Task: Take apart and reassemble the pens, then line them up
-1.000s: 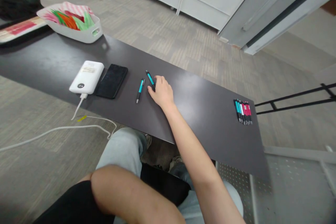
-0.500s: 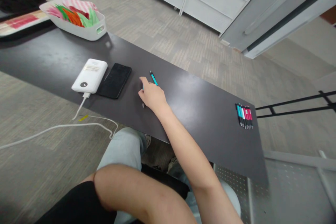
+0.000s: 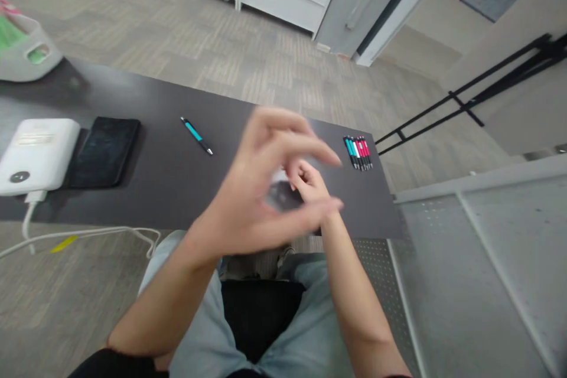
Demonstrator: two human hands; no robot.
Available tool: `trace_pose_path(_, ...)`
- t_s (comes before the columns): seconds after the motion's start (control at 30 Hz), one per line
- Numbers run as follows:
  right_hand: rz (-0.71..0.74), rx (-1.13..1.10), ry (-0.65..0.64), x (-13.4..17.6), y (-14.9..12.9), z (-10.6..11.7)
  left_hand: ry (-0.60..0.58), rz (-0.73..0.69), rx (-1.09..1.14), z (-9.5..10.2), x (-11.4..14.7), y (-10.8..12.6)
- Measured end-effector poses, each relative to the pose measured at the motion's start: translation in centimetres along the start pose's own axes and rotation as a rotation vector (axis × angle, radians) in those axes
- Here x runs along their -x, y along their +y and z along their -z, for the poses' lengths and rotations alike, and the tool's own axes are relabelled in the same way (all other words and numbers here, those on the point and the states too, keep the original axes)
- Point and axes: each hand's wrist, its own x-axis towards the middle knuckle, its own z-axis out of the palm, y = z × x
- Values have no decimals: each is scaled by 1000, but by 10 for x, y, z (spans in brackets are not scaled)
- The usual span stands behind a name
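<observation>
In the head view my left hand (image 3: 261,183) is raised in front of the camera, slightly blurred. Its thumb and fingers are spread in a C shape with nothing between them. Behind it, over the dark table (image 3: 163,201), my right hand (image 3: 313,184) has curled fingers closed on a pen, which is mostly hidden by both hands. A turquoise and black pen (image 3: 196,136) lies alone on the table to the left. On the right, several pens (image 3: 358,152) in turquoise, white and pink lie side by side in a row.
A white power bank (image 3: 41,150) with a white cable (image 3: 88,233) and a black phone (image 3: 106,150) lie at the left. A white basket (image 3: 42,50) stands at the far left corner. Black metal bars (image 3: 456,100) are beyond the table's right end.
My right hand has moved right across the table, and the pen under it is gone from its spot. My left hand has come up into view with fingers spread. The view has swung right.
</observation>
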Motion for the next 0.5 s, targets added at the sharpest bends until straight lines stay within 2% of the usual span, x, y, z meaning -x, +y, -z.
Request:
trace_pose_path(0.03, 24, -26, 22, 3, 2, 4, 101, 47, -96, -3, -3, -18)
trace_pose_path(0.1, 69, -99, 18, 6, 3, 10, 195, 103, -174, -12, -7, -56)
trace_pose_path(0.2, 79, -171, -9, 6, 1, 13, 38, 293, -10, -28, -8, -99)
trace_pose_path(0.3, 69, -291, -82, 4, -2, 13, -59, 428, 165, -43, -5, -113)
trace_pose_path(0.4, 57, -409, -208, 2, -3, 12, -31, 487, 194, -53, -3, -115)
trace_pose_path(0.5, 74, -492, -255, 1, 0, 12, 27, 466, 226, -60, -3, -119)
